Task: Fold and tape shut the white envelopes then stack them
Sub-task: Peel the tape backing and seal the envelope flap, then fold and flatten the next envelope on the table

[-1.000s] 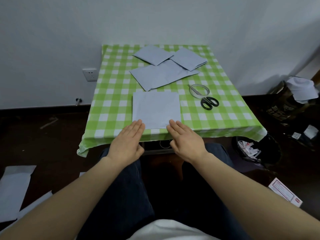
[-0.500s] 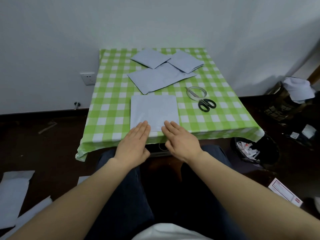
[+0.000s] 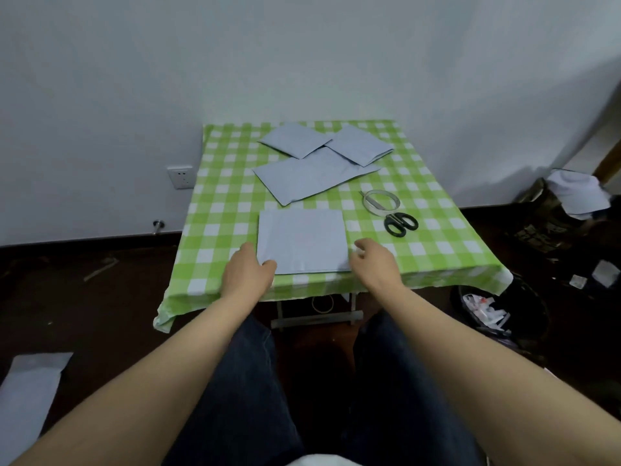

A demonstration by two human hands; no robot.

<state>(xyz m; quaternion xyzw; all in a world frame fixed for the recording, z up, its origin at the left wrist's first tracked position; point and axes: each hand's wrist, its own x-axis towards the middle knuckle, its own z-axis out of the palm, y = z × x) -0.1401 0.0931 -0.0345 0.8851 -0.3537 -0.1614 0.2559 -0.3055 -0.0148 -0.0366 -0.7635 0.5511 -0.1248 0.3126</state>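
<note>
A folded white envelope [image 3: 302, 240] lies flat near the front edge of the green checked table [image 3: 221, 210]. My left hand [image 3: 247, 272] pinches its near left corner, thumb on top. My right hand [image 3: 373, 260] is at the near right corner with fingers curled at the edge; whether it grips the paper is unclear. A long unfolded envelope [image 3: 312, 174] lies behind, and two folded ones [image 3: 295, 139] [image 3: 359, 144] rest at the back. A tape roll [image 3: 381, 198] and black scissors [image 3: 400, 223] sit to the right.
A wall stands right behind the table. A black bin with paper scraps [image 3: 484, 309] is on the floor at the right. Loose white envelopes [image 3: 27, 391] lie on the dark floor at the left. My knees are under the table's front edge.
Both hands spread apart from the middle of the near edge to the envelope's two near corners. The camera view tilted up a little.
</note>
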